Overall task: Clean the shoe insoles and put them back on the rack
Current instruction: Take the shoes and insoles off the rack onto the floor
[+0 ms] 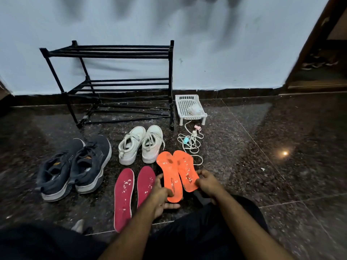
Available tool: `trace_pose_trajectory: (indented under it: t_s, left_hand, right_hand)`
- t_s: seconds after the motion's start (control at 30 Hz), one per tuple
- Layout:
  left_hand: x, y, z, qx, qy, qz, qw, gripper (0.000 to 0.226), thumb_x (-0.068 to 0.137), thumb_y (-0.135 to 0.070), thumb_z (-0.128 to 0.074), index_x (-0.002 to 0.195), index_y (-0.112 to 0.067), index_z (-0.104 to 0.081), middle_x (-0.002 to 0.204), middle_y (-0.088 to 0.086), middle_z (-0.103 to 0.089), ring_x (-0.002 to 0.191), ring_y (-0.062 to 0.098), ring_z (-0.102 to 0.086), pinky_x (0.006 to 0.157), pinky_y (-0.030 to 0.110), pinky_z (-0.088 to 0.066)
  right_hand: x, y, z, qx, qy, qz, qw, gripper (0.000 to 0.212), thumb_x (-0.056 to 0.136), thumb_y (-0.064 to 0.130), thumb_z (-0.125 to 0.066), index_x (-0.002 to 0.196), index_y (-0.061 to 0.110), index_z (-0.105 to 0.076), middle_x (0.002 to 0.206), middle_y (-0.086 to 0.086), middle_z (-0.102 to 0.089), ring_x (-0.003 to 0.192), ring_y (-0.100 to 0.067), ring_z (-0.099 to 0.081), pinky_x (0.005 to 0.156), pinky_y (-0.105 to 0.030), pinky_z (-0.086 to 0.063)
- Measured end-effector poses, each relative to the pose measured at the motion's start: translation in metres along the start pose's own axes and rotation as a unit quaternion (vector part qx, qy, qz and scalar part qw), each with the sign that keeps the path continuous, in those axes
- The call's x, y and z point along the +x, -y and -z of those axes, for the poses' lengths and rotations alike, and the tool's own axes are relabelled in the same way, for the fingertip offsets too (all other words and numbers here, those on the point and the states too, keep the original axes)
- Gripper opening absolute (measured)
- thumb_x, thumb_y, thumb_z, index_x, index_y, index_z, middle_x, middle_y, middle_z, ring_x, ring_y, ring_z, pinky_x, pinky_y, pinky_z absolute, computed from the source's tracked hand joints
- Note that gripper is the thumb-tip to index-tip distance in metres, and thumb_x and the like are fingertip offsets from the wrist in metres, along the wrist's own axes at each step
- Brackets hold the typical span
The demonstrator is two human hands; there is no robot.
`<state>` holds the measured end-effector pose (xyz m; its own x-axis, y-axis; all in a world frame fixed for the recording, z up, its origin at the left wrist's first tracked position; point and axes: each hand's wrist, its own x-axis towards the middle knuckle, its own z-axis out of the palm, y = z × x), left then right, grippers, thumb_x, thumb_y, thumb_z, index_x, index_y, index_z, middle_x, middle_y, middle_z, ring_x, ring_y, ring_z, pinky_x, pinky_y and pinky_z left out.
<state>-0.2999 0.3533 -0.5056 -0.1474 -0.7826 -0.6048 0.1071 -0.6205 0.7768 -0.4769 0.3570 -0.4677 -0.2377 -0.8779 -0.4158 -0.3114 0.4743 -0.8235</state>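
Two orange insoles speckled with white dirt lie side by side in front of me. My left hand (161,196) grips the heel of the left orange insole (170,173), thumb on top. My right hand (207,182) grips the heel edge of the right orange insole (185,167). Two dark red insoles (124,196), also speckled white, lie flat on the floor to the left. A black shoe rack (112,53) with bare shelves stands against the wall behind.
A pair of dark grey sneakers (75,166) and a pair of white sneakers (140,144) sit on the dark stone floor before the rack. A white plastic basket (187,106) and a tangled white cord (190,143) lie right of the rack. My dark-trousered legs fill the foreground.
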Motion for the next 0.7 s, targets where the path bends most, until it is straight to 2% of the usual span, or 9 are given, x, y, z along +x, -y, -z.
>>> trace_pose_trajectory:
  t_s: [0.07,0.13,0.2,0.37,0.43,0.53,0.6,0.7]
  left_hand:
    - [-0.002,0.01,0.005,0.004,-0.008,0.015,1.0,0.072,0.087,0.016,-0.04,0.132,-0.039,-0.031,0.123,0.016,-0.065,0.085,0.042,-0.074,0.067,0.053,-0.061]
    - [-0.001,0.018,0.011,0.011,-0.009,0.03,0.999,0.061,0.09,0.013,-0.041,0.133,-0.029,-0.033,0.121,0.017,-0.066,0.087,0.04,-0.075,0.069,0.054,-0.061]
    - [-0.002,0.024,0.014,0.026,-0.006,0.033,0.999,0.049,0.095,0.008,-0.044,0.133,-0.022,-0.036,0.118,0.015,-0.066,0.093,0.037,-0.074,0.072,0.057,-0.061]
    - [-0.002,0.036,0.013,0.109,-0.021,-0.024,0.994,0.036,0.095,-0.01,-0.057,0.126,-0.025,-0.047,0.116,0.008,-0.067,0.099,0.029,-0.071,0.07,0.057,-0.061]
    - [0.006,0.048,0.011,0.184,-0.052,-0.076,0.979,0.047,0.087,-0.02,-0.064,0.13,-0.022,-0.045,0.119,0.01,-0.066,0.1,0.03,-0.069,0.076,0.057,-0.061]
    - [0.014,0.065,0.009,0.316,-0.114,-0.137,0.932,0.071,0.081,-0.027,-0.074,0.142,-0.012,-0.039,0.127,0.015,-0.056,0.115,0.035,-0.059,0.099,0.047,-0.049]
    - [0.007,0.068,0.005,0.383,-0.14,-0.157,0.9,0.082,0.079,-0.032,-0.08,0.144,-0.007,-0.036,0.129,0.017,-0.048,0.117,0.035,-0.054,0.102,0.042,-0.045]
    - [0.002,0.067,0.001,0.483,-0.175,-0.175,0.84,0.101,0.074,-0.053,-0.08,0.148,-0.006,-0.029,0.129,0.016,-0.042,0.118,0.033,-0.049,0.102,0.04,-0.044]
  right_hand:
    - [0.003,-0.005,-0.005,-0.115,-0.003,0.006,0.993,0.025,0.086,0.012,-0.054,0.109,0.019,-0.06,0.079,-0.001,-0.061,0.067,-0.016,-0.059,0.056,-0.02,-0.043]
    - [0.006,-0.008,-0.009,-0.221,-0.003,-0.01,0.975,0.031,0.086,0.024,-0.058,0.117,0.02,-0.058,0.104,-0.01,-0.066,0.097,-0.026,-0.064,0.079,-0.026,-0.048]
    - [0.01,-0.01,-0.014,-0.259,0.003,-0.027,0.965,0.042,0.084,0.031,-0.059,0.125,0.019,-0.056,0.123,-0.012,-0.064,0.112,-0.029,-0.063,0.093,-0.032,-0.051]
    - [0.013,-0.01,-0.022,-0.355,0.018,-0.029,0.934,0.051,0.084,0.033,-0.059,0.133,0.018,-0.056,0.135,-0.012,-0.06,0.122,-0.029,-0.059,0.102,-0.039,-0.049]
    - [0.013,-0.015,-0.026,-0.398,0.0,-0.04,0.917,0.05,0.083,0.031,-0.056,0.131,0.018,-0.057,0.136,-0.01,-0.06,0.122,-0.029,-0.06,0.102,-0.042,-0.049]
    - [0.015,-0.02,-0.033,-0.439,-0.032,-0.054,0.896,0.045,0.089,0.024,-0.054,0.132,0.013,-0.057,0.136,-0.011,-0.058,0.122,-0.029,-0.06,0.099,-0.041,-0.049]
    - [0.021,-0.023,-0.034,-0.443,-0.053,-0.047,0.894,0.044,0.089,0.023,-0.054,0.131,0.013,-0.058,0.136,-0.01,-0.057,0.121,-0.029,-0.06,0.098,-0.041,-0.05]
    - [0.034,-0.025,-0.034,-0.418,-0.054,-0.027,0.906,0.045,0.088,0.023,-0.053,0.131,0.01,-0.053,0.137,-0.015,-0.048,0.12,-0.033,-0.059,0.101,-0.043,-0.05]
